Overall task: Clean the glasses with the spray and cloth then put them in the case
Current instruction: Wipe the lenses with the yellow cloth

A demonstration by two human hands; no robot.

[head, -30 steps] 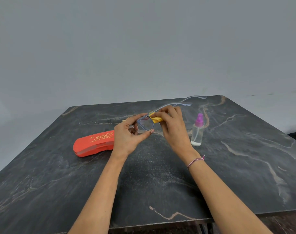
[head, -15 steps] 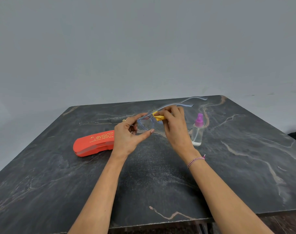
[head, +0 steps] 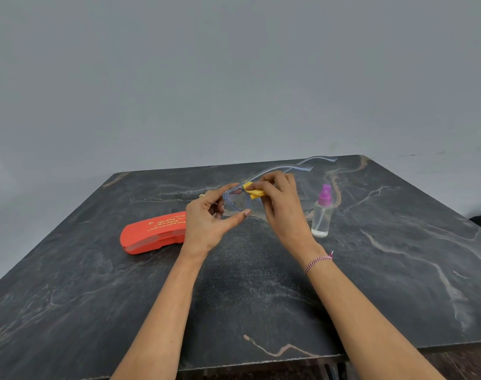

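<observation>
Head view puts your left hand and right hand close together above the table's middle, with the glasses held between them, clear of the surface. Your left fingers pinch one lens rim: forefinger arched over the top edge, thumb stretched along under the lower edge toward three o'clock, the other fingers curled behind. That lens shows clear and bare between the two fingertips.

Your right fingers are pressed together with the thumb on the folded yellow cloth, squeezing it against the other lens, which the cloth and fingers hide. Both temple arms are unfolded and run out past your right knuckles toward two o'clock.

A woven bracelet sits on your right wrist. At three o'clock from your right hand, close by but not touching it, the spray bottle stands upright with its purple top on. At nine o'clock from your left hand lies the orange case, flat on the dark marble table, its near end hidden behind your left hand.
</observation>
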